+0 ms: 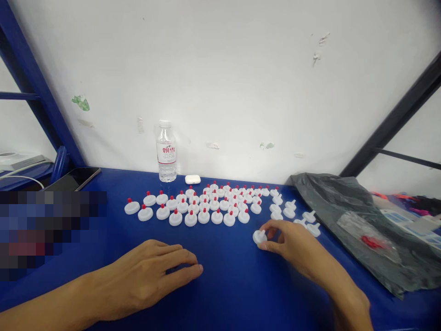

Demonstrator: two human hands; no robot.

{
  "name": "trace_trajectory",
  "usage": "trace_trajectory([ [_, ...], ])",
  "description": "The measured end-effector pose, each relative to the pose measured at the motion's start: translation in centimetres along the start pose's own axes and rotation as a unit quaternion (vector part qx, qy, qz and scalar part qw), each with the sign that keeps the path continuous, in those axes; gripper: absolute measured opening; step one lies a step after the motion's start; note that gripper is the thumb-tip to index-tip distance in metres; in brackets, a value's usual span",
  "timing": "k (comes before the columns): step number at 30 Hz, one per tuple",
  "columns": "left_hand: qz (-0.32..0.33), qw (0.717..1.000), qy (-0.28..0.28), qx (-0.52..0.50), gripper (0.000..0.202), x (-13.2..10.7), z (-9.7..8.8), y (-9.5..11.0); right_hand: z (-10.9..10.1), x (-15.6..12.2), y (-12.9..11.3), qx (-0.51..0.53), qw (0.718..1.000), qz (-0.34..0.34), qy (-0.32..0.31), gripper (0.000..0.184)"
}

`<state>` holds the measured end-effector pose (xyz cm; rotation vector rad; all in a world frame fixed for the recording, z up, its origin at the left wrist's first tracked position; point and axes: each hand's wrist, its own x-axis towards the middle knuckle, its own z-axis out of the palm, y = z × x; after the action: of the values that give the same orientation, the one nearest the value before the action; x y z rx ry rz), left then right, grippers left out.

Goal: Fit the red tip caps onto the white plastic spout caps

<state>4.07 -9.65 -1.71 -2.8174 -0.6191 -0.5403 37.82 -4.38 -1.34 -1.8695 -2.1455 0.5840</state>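
Between the thumb and fingers of my right hand [287, 241] is a white nozzle cap [259, 236], its bare spout pointing up, low over or on the blue table. My left hand [158, 271] rests on the table at the left of centre, fingers stretched and slightly apart, holding nothing. Beyond both hands stand many white caps with red tips [190, 218], loosely grouped in uneven rows. Several white caps without red tips [289, 212] lie just behind and to the right of my right hand.
A water bottle [167, 151] and a small white case [192, 179] stand by the wall. On the right, a dark plastic bag [344, 202] carries a clear pouch of red pieces [374, 241]. A phone [74, 178] lies at the left; blue frame posts [44, 87] flank the table.
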Motion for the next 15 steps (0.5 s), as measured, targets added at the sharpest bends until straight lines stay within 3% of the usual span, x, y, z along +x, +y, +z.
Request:
trace_trajectory([
  [6,-0.039,0.997,0.07,0.018,0.034,-0.8,1.0,-0.7,0.5,-1.1,-3.2,0.062,0.995,-0.072,0.017,0.018],
  [15,-0.043,0.992,0.12,0.006,0.028,-0.6,1.1,-0.8,4.6,-2.8,-8.9,0.004,0.977,-0.211,0.023,0.02],
])
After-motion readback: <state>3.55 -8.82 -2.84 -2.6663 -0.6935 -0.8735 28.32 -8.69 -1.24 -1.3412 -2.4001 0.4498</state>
